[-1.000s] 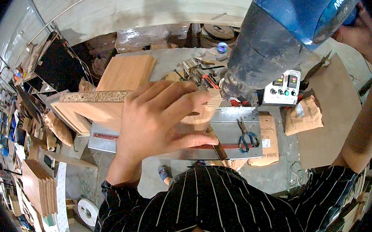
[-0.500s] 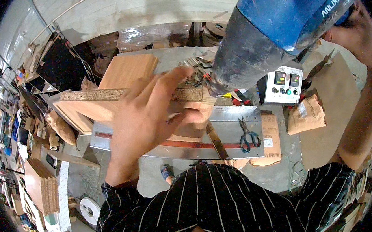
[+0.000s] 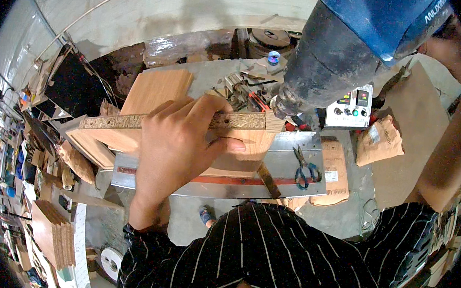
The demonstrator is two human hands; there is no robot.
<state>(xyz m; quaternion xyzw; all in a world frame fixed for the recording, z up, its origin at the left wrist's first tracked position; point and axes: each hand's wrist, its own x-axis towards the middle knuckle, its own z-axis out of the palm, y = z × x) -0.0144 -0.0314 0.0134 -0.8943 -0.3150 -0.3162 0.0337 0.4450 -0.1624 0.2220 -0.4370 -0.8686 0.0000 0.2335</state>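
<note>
A wood-faced chipboard panel (image 3: 238, 154) stands on edge in the middle, its raw speckled edge facing up. My left hand (image 3: 179, 131) is wrapped over that edge, fingers on the far side and thumb on the near face. A large blue-and-black power tool (image 3: 343, 49) slants down from the upper right. Its tapered dark nose lies at the panel's right end; whether they touch I cannot tell. At the tool's upper end my right hand (image 3: 447, 50) is closed around it, its fingers partly hidden.
Under the panel lies a metal worktable (image 3: 204, 188), with scissors (image 3: 306, 170) at its right. Metal bits (image 3: 236, 89) are piled behind. A control box (image 3: 349, 108), paper sacks (image 3: 381, 141) and cardboard (image 3: 398, 175) are to the right. Stacked boards (image 3: 54, 230) stand at lower left.
My left hand has lowered its raised fingers and closed over the panel's edge. The panel and the tool's nose have shifted a little to the right.
</note>
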